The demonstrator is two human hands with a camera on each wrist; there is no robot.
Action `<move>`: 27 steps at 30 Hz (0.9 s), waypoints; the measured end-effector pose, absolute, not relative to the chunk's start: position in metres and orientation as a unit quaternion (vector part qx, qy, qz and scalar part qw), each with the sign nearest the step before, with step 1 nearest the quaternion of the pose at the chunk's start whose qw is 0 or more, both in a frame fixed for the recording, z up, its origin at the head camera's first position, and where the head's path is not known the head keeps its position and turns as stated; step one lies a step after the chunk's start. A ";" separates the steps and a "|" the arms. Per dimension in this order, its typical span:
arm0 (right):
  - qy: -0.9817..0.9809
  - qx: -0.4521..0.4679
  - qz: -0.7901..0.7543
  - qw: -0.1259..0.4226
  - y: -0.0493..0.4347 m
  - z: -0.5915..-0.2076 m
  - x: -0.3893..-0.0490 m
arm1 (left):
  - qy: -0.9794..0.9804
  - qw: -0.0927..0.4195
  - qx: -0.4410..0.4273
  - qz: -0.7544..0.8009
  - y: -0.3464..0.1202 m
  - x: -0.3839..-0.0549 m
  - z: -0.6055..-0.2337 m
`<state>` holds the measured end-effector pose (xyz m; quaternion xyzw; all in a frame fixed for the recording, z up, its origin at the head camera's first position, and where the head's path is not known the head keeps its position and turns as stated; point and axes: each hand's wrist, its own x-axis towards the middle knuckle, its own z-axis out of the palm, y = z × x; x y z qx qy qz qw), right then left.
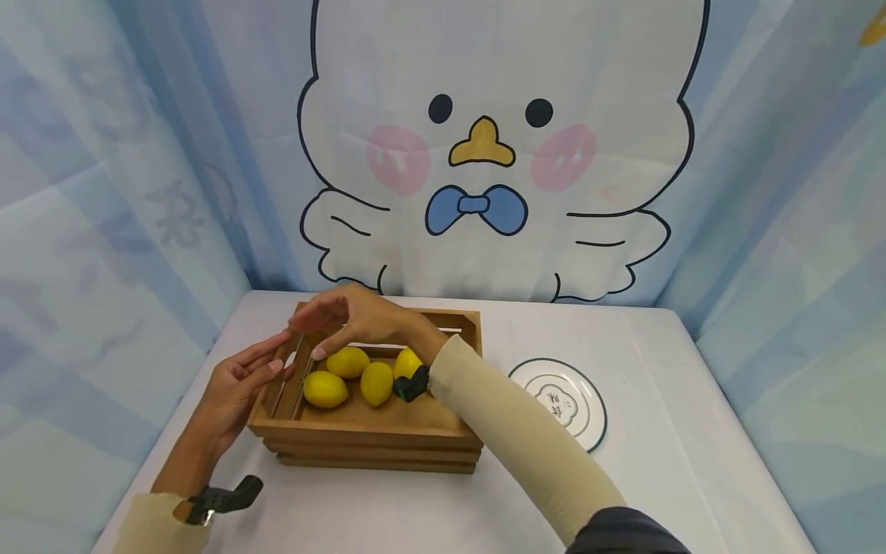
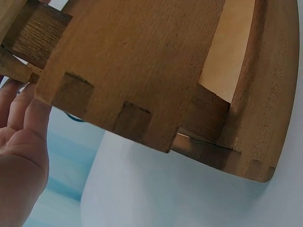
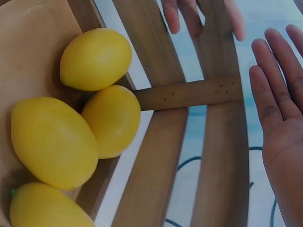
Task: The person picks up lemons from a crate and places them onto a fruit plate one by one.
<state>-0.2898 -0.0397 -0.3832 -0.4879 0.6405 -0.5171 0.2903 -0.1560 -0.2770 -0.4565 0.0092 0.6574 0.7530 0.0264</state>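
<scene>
Just at the left fingers (image 3: 190, 20) sits the crate's slatted end (image 3: 150, 42).

Cream sleeves (image 1: 515, 435), black wrist straps (image 1: 223, 500), dark right-arm covering (image 1: 626, 532)

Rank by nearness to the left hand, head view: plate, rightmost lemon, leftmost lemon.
From the left hand:
1. Leftmost lemon: just to its right, inside the crate.
2. Rightmost lemon: farther right in the crate, partly hidden.
3. Plate: outside, beyond the crate's right end.
</scene>
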 end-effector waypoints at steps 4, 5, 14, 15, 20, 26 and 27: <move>0.638 -0.480 -0.524 0.298 -0.044 -0.391 -0.291 | 0.662 0.028 0.000 0.749 -0.275 -0.156 -0.456; 0.640 -0.478 -0.523 0.298 -0.045 -0.394 -0.291 | 0.660 0.029 -0.002 0.750 -0.275 -0.156 -0.455; 0.666 -0.458 -0.503 0.306 -0.047 -0.410 -0.289 | 0.662 0.029 -0.002 0.748 -0.276 -0.157 -0.457; 0.669 -0.456 -0.501 0.305 -0.047 -0.411 -0.289 | 0.662 0.029 0.000 0.749 -0.277 -0.157 -0.457; 0.696 -0.450 -0.474 0.298 -0.049 -0.419 -0.288 | 0.655 0.028 0.009 0.755 -0.276 -0.158 -0.457; 0.711 -0.468 -0.440 0.286 -0.052 -0.427 -0.287 | 0.659 0.029 0.003 0.751 -0.277 -0.158 -0.456; 0.713 -0.469 -0.437 0.284 -0.053 -0.428 -0.287 | 0.661 0.030 0.003 0.750 -0.277 -0.158 -0.456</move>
